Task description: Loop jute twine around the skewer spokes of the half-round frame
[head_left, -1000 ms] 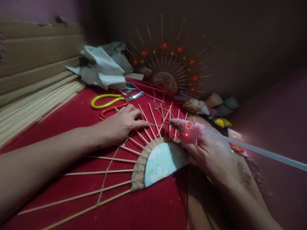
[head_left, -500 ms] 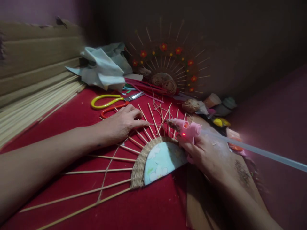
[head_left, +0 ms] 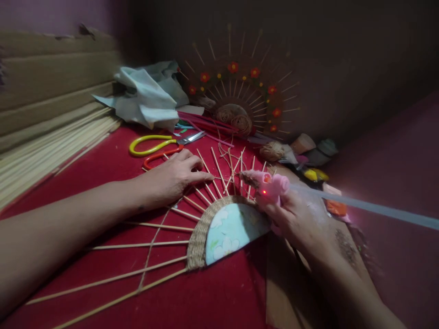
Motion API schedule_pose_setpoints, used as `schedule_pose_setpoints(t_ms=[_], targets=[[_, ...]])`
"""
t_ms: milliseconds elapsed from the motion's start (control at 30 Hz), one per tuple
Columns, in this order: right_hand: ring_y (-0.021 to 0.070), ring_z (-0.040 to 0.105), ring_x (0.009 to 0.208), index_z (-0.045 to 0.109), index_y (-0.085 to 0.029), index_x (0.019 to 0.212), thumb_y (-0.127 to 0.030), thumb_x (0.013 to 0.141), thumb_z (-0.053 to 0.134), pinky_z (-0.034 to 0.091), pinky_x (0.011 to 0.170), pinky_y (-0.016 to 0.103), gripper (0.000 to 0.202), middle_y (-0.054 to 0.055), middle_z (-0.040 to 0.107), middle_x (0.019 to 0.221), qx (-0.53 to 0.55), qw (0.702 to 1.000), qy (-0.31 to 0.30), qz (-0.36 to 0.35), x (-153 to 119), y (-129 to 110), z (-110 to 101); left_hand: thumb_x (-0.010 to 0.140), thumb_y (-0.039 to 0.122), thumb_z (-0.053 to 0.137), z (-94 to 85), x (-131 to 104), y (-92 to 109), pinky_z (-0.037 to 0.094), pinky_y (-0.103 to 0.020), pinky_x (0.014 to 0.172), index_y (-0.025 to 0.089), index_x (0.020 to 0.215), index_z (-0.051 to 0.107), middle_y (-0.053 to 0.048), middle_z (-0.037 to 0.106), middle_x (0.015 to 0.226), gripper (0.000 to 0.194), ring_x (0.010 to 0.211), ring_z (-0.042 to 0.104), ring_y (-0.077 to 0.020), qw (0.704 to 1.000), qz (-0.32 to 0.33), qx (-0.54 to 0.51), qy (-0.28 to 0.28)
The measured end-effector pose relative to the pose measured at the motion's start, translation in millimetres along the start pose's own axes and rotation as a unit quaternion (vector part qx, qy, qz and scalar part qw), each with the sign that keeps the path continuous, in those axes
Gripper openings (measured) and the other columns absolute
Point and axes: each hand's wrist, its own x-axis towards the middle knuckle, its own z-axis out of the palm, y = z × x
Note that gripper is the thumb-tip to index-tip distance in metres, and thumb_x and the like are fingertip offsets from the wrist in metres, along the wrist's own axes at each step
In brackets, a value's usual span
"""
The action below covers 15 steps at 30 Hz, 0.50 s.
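Observation:
A half-round fan-like frame lies on the red surface, its pale blue floral centre [head_left: 224,233] edged by a woven twine band [head_left: 197,249]. Thin wooden sticks [head_left: 137,246] radiate from that band, and a strand of twine [head_left: 150,251] crosses those on the left. My left hand [head_left: 174,176] rests palm down over the upper sticks, fingers closed, with twine at its extended fingertip. In my right hand [head_left: 291,217] is a pink glue gun [head_left: 270,185], its red light on and a long translucent glue stick [head_left: 363,205] behind it. The dirty nozzle points left, close to the twine and sticks.
Scissors [head_left: 154,146] with yellow and red handles lie just beyond my left hand. Crumpled pale cloth [head_left: 147,98], a bundle of sticks [head_left: 58,151] and twine balls [head_left: 272,151] surround the work. A flowered half-round piece [head_left: 233,67] leans at the back. Brown board [head_left: 281,283] lies right.
The glue gun has shifted slightly right, and the glue stick's rear end has swung a little upward in view. My left hand stays in place on the sticks.

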Motion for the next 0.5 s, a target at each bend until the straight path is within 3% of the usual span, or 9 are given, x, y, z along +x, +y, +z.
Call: schedule_pose_setpoints(t_ms=[167,333,500], targets=[[0.0096,0.04,0.044,0.062,-0.017,0.071,-0.039,0.084,0.052,0.032,0.039,0.021,0.027,-0.004,0.044,0.049,0.034,0.995,0.092,0.031,-5.0,10.0,-12.4,0.092,0.022,0.04,-1.5,1.4,1.2,0.042,-0.04,0.076,0.028,0.116,0.064,-0.01,0.055,0.096,0.035,0.085,0.045,-0.0213,1.0,0.004,0.013,-0.007],[0.0094,0.042,0.043,0.061,-0.017,0.07,-0.043,0.081,0.059,0.031,0.038,0.022,0.028,-0.003,0.048,0.049,0.049,0.987,0.151,0.029,-12.3,24.8,-23.5,0.091,0.016,0.038,-2.1,0.8,0.2,0.042,-0.039,0.076,0.028,0.117,0.063,-0.01,0.056,0.095,0.038,0.086,0.045,-0.0213,1.0,-0.001,0.009,-0.011],[0.01,0.044,0.042,0.062,-0.018,0.069,-0.044,0.082,0.057,0.032,0.037,0.022,0.03,-0.003,0.049,0.049,0.036,0.987,0.138,0.073,-26.2,31.8,-23.9,0.089,0.013,0.039,-3.1,1.2,-0.7,0.042,-0.037,0.076,0.029,0.118,0.063,-0.01,0.056,0.096,0.041,0.087,0.045,-0.021,1.0,0.001,0.01,-0.023]])
